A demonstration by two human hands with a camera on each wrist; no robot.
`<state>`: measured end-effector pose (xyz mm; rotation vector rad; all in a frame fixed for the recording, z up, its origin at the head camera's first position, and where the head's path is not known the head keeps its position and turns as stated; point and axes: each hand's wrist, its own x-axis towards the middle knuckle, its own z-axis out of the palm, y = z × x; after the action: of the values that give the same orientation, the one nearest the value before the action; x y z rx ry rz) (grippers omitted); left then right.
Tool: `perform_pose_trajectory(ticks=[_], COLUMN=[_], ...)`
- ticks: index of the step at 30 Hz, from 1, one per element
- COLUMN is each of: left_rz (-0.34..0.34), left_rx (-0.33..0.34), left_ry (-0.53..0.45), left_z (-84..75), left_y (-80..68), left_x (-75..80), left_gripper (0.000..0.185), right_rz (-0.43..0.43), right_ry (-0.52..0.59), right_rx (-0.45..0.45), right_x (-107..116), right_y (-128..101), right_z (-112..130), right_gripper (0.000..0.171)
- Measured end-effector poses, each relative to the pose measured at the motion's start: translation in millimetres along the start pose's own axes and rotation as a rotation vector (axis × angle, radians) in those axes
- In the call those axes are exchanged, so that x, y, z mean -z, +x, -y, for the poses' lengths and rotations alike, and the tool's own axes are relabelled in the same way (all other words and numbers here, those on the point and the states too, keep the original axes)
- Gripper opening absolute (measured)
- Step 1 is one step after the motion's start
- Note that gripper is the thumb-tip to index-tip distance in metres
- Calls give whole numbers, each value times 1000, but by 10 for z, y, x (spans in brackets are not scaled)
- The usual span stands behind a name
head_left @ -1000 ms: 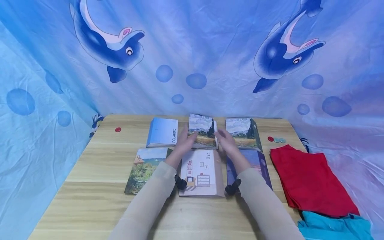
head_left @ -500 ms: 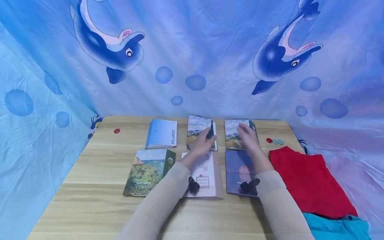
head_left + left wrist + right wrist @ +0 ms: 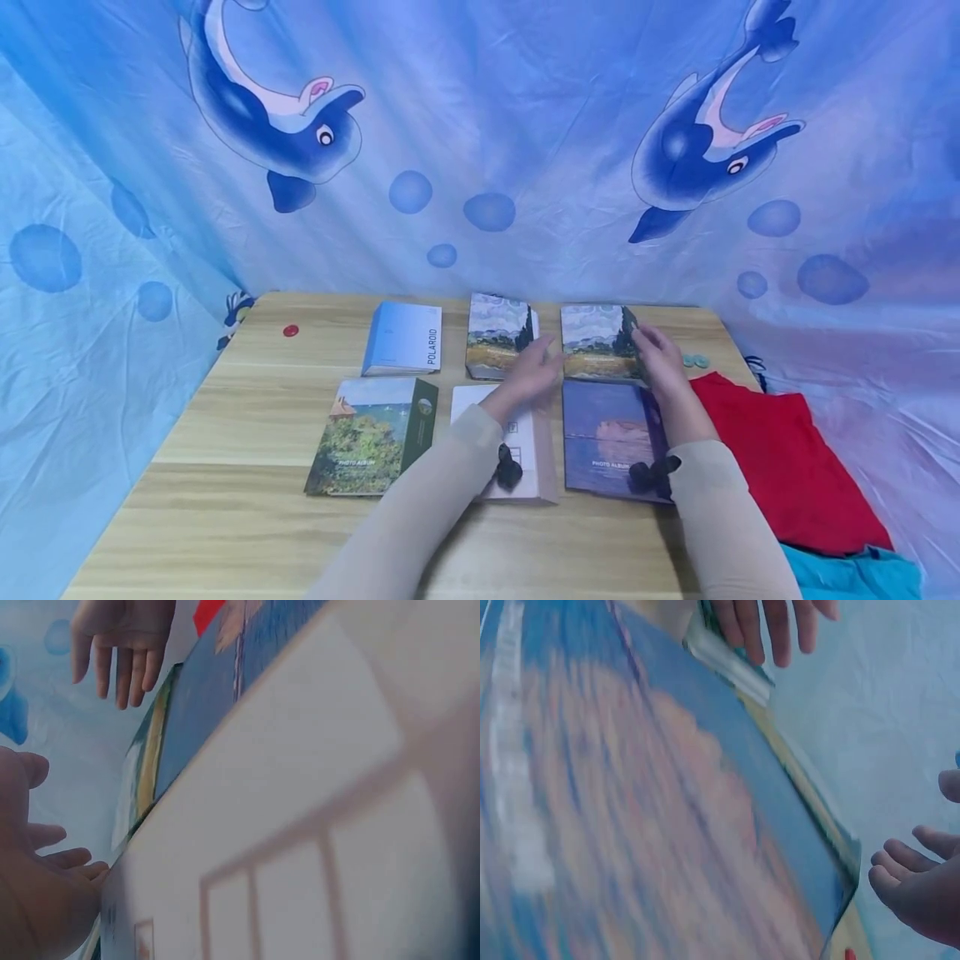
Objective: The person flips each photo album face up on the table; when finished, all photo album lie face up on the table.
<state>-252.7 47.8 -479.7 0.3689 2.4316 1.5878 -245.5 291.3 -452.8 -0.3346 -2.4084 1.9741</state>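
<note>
Albums lie in two rows on the bench [image 3: 225,517], and both hands hover about the far-right one, the landscape album [image 3: 596,340], which rests flat in the back row beyond the purple album [image 3: 611,433]. Largest to the side is the red cloth [image 3: 780,467], well apart from the work. The left hand [image 3: 534,375] hangs between the middle landscape album [image 3: 495,333] and the far-right one, fingers loosely spread and holding nothing. The right hand [image 3: 658,357] sits at that album's right edge, fingers relaxed; whether they touch the cover I cannot tell. To square the album well, I judge both hands should meet its opposite edges evenly and nudge gently, keeping clear of the small teal discs [image 3: 696,361] just beside.
</note>
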Motion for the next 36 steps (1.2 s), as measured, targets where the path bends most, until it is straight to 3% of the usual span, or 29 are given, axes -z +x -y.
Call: perform_pose_trajectory(ticks=[4,8,13,20,24,27,31,36], left_rz=[13,39,82,20,-11,-30,-22,16], left_rx=[36,25,59,120,139,152,170,161], left_ry=[-23,-3,-8,-90,-141,-192,-241,-288], left_z=[-35,-91,-115,-110,-104,-81,-64,-114], left_y=[29,63,97,129,145,165,188,184], left_x=[-88,-147,-265,-412,-422,-424,-451,-479], left_gripper=[67,65,64,67,65,65,70,79], right_rz=[55,147,155,28,-24,-80,-174,-185], right_ry=[-133,-249,-288,-80,85,145,249,483], right_rx=[-33,-76,-121,-156,-182,-201,-212,-216], right_x=[81,126,154,154,130,93,41,-2], right_y=[-13,-45,-59,-7,28,47,68,53], right_z=[-70,-133,-182,-231,-263,-280,-242,-27], right_gripper=[72,76,76,71,64,57,49,54])
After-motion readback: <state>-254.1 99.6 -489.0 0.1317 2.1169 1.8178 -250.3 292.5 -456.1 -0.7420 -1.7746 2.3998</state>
